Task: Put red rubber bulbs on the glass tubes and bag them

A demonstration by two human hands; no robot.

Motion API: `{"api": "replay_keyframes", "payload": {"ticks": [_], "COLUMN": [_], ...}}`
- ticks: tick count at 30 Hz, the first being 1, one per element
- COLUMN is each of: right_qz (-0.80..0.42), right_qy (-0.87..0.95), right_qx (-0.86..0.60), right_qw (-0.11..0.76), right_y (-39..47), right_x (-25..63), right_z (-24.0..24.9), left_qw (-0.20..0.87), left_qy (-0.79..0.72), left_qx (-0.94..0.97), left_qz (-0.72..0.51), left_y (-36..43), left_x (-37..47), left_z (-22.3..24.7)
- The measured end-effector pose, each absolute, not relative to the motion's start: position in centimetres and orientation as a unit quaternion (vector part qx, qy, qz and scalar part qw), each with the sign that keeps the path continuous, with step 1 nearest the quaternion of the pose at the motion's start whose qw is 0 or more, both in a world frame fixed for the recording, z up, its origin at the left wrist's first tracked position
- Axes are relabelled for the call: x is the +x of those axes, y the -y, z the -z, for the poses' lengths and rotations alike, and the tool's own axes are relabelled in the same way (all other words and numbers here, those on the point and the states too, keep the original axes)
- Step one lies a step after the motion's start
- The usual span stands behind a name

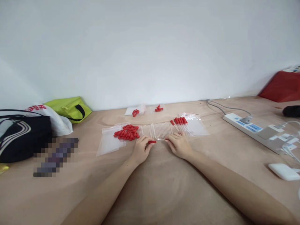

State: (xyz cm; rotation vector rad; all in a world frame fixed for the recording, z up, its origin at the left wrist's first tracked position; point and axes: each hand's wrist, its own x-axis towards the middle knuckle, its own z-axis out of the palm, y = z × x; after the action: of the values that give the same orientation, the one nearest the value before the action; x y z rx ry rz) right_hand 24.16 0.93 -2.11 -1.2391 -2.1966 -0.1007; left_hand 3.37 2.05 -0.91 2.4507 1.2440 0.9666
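Observation:
Pinched between the fingers of my left hand (pixel 142 149) is a red rubber bulb (pixel 152 142), its end pointing right. My right hand (pixel 179 145) is closed on a thin clear dropper tube (pixel 161 139) that points left toward the bulb; the fingers hide most of it. Beyond both hands lies a row of clear tubes (pixel 161 130), side by side. A pile of red rubber bulbs (pixel 126 132) sits left of the row on a clear zip bag (pixel 107 142). To the right, several droppers with red bulbs (pixel 180 121) lie beside another clear zip bag (pixel 198 126).
Small groups of red bulbs (pixel 135 112) rest on bags near the wall. A white power strip (pixel 243 123) with cables and a white charger (pixel 283 172) are at right. Black (pixel 25 137) and green (pixel 70 107) bags stand left, a red bag (pixel 282 86) far right.

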Motion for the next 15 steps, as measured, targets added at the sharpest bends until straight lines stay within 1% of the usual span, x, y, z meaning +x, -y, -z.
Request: {"api": "replay_keyframes", "payload": {"ticks": [10, 15], "right_qz": [0.041, 0.033], "right_qy": [0.848, 0.858], "right_qx": [-0.439, -0.426], "right_qw": [0.295, 0.287], "right_y": [-0.82, -0.91], "right_x": [23.96, 24.07], "right_z": [1.83, 1.95], "left_qw": [0.112, 0.115], "left_qy": [-0.408, -0.423], "left_qx": [0.847, 0.851], "left_qz": [-0.323, -0.289], "left_y": [-2.09, -2.06], "left_x": [3.37, 3.35], "left_z": [0.83, 0.82]}}
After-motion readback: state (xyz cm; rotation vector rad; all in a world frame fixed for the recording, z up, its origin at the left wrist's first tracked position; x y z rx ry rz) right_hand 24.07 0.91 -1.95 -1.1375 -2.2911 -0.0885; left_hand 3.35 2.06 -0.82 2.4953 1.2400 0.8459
